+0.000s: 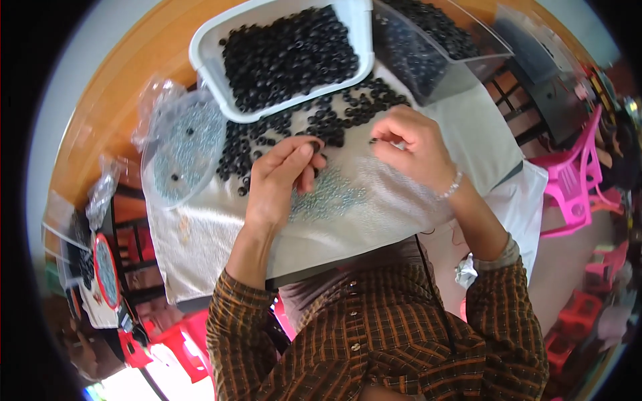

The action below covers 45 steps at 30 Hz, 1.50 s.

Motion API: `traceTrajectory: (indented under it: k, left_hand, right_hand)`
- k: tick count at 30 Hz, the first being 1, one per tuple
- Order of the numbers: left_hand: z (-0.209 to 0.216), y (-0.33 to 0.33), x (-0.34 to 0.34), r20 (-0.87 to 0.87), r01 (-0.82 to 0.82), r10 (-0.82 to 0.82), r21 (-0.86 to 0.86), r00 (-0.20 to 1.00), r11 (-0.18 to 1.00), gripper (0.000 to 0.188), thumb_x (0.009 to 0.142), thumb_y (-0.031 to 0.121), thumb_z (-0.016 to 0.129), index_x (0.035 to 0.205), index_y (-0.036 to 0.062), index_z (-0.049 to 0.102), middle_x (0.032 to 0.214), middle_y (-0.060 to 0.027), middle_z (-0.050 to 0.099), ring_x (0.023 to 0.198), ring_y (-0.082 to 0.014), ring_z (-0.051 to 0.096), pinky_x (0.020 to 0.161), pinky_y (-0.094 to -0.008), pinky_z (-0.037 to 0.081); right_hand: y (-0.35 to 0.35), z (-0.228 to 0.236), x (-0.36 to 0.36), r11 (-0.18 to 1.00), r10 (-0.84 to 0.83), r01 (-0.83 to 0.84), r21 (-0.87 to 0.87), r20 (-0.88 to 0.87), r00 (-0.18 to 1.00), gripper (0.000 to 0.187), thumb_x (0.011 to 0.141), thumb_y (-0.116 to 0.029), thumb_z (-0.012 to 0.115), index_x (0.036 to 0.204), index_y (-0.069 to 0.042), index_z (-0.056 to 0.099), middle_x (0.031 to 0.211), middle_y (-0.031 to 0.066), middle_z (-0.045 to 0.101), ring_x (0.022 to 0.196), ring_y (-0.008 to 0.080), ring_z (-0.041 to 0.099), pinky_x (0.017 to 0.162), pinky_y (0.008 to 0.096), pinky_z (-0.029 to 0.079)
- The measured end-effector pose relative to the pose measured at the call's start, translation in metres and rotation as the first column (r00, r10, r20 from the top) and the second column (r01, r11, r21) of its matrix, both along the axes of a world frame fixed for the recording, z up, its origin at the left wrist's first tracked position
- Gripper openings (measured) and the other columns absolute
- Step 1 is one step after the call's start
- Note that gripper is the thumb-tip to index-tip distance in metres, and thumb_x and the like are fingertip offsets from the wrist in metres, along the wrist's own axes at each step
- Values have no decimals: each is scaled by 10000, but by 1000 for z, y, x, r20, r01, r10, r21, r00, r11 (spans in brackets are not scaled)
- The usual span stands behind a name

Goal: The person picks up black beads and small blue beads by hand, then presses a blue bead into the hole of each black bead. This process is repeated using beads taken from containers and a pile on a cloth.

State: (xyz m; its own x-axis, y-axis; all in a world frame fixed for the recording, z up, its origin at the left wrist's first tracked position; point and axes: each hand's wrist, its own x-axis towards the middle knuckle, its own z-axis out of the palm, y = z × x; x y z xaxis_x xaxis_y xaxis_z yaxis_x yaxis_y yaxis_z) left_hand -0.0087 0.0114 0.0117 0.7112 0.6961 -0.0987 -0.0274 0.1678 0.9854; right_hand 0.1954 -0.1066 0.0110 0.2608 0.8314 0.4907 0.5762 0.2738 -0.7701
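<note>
Above a cloth-covered table, my left hand has its thumb and fingers closed on a small round black piece. My right hand is raised a short way to the right, thumb and forefinger pinched together. A tiny dark bit shows at those fingertips, too small to name. Many loose black ring-like pieces are spread on the cloth beyond and left of my hands. A pile of small, pale bluish see-through pieces lies on the cloth just below and between my hands.
At the far side stand a white tub full of black pieces and a transparent bin with more. A round transparent lid at the left holds bluish pieces. Crumpled plastic bags lie beyond it. A pink chair stands off to the right.
</note>
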Motion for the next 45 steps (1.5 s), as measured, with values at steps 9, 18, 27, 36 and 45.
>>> traceTrajectory:
  k: [9,18,27,36,45]
  left_hand:
    - [-7,5,-3,73,-4,10,-84,997,996,207,944,181,571,1048,20,648,821,-29,653,592,-57,508,530,-201,394]
    - [-8,2,-1,99,32,-25,-67,995,997,207,943,162,570,1072,17,641,831,-35,662,595,-52,520,531,-194,414]
    - [-11,3,-3,106,26,-20,-50,994,998,214,953,159,545,1078,16,642,848,-46,666,609,-67,525,545,-205,417]
    - [-7,3,0,84,-8,12,-46,996,999,216,957,163,539,1078,16,642,848,-45,667,610,-72,525,548,-212,422]
    - [-7,-1,-1,100,-7,20,-128,995,992,236,961,180,539,1098,16,640,825,-34,657,601,-79,526,540,-213,417]
  right_hand:
    - [0,-7,-19,988,-155,139,73,621,768,97,690,-46,673,777,-71,640,714,24,566,687,195,576,585,318,479]
    - [14,-5,-39,982,146,-32,-184,648,748,33,699,-113,648,678,-103,624,693,-7,563,715,170,578,551,316,488]
    - [20,-4,-41,983,171,-97,-154,603,779,46,685,-96,660,702,-93,618,714,24,566,708,198,597,579,327,485]
    - [32,8,-31,912,346,-172,-373,472,811,90,711,-115,675,727,-54,611,709,42,581,658,214,593,566,319,472]
    - [33,11,-26,908,326,-357,-217,-166,931,120,769,-92,709,790,-23,613,748,-4,567,635,65,496,579,206,393]
